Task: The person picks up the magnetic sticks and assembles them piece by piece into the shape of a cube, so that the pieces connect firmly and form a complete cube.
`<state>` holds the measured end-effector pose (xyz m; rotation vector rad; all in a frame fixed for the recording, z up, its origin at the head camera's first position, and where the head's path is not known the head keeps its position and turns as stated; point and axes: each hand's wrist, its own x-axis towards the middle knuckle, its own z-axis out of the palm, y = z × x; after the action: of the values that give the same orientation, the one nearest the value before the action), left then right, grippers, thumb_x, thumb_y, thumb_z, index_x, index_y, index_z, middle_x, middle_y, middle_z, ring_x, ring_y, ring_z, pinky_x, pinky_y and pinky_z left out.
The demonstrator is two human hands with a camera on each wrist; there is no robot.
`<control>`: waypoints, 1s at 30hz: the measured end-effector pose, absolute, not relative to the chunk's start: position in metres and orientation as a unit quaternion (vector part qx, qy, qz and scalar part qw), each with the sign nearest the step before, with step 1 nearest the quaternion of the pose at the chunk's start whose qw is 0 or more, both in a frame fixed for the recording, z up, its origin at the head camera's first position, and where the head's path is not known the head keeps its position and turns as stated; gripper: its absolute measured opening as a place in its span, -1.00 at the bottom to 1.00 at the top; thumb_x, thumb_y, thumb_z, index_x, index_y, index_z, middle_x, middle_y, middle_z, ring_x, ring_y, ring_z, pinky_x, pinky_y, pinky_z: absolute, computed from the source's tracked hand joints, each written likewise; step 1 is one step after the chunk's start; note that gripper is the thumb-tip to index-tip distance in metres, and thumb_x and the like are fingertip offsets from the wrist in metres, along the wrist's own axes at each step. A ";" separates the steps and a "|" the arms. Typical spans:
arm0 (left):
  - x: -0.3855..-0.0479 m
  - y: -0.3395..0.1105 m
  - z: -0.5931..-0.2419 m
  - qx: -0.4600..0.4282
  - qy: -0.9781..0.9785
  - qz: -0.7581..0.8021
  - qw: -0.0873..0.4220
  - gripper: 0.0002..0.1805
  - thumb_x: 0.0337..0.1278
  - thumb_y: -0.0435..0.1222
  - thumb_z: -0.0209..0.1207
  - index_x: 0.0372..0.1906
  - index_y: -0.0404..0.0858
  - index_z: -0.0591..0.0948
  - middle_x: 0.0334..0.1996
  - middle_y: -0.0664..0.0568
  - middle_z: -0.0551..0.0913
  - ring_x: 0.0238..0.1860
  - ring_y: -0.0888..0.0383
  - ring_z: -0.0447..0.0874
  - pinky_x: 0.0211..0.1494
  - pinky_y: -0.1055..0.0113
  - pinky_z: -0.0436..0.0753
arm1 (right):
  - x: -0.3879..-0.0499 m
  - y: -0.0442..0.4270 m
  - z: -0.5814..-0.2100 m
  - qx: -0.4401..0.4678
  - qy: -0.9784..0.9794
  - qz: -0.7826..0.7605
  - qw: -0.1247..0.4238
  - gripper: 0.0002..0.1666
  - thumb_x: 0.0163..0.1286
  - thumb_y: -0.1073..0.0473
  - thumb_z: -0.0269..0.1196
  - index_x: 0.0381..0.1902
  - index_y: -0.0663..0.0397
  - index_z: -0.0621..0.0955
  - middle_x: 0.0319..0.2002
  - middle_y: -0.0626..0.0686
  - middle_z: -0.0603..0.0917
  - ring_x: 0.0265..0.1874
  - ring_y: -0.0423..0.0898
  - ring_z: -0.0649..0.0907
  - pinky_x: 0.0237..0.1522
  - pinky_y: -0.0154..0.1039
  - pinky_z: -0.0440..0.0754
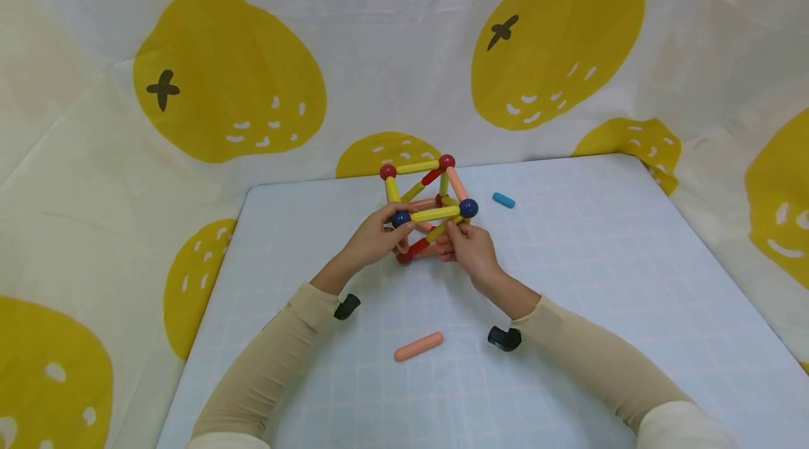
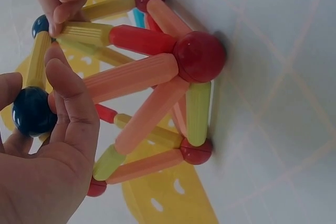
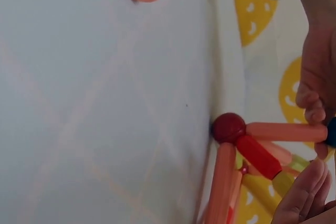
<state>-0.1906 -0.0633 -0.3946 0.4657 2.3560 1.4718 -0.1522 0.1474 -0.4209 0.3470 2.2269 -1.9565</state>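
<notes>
A box-shaped frame of magnetic rods and balls stands on the table, with red balls point(image 1: 388, 171) at its back top corners and blue balls point(image 1: 468, 208) at its front top ones. My left hand point(image 1: 373, 237) grips the left blue ball point(image 2: 32, 113), thumb and fingers around it. My right hand point(image 1: 474, 250) pinches a slanting yellow rod point(image 2: 86, 33) just below the right blue ball. End to end with that rod, a red rod point(image 2: 142, 39) runs down to the front lower red ball point(image 2: 199, 56). Fingers partly hide the front joints.
A loose pink rod point(image 1: 418, 346) lies on the table point(image 1: 303, 379) nearer to me, between my forearms. Beyond the frame to the right is a short blue rod point(image 1: 503, 200). A fruit-printed cloth point(image 1: 392, 48) rises behind the table's far edge.
</notes>
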 end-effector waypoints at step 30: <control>-0.185 -0.065 -0.398 0.127 0.829 0.530 0.128 -0.60 0.49 -0.07 0.15 0.32 0.11 0.44 -0.26 -0.11 0.68 -0.33 0.00 0.71 0.00 -0.15 0.70 | -0.084 0.159 -0.459 -0.089 0.758 -0.531 0.369 -0.68 0.52 0.12 0.23 0.13 0.12 0.63 -0.31 0.06 0.80 -0.47 -0.18 0.73 -0.32 -0.29 0.75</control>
<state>-0.1847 -0.0650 -0.3980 0.3687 2.4113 1.5405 -0.0841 0.1593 -0.4586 -0.2276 1.9446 -1.3636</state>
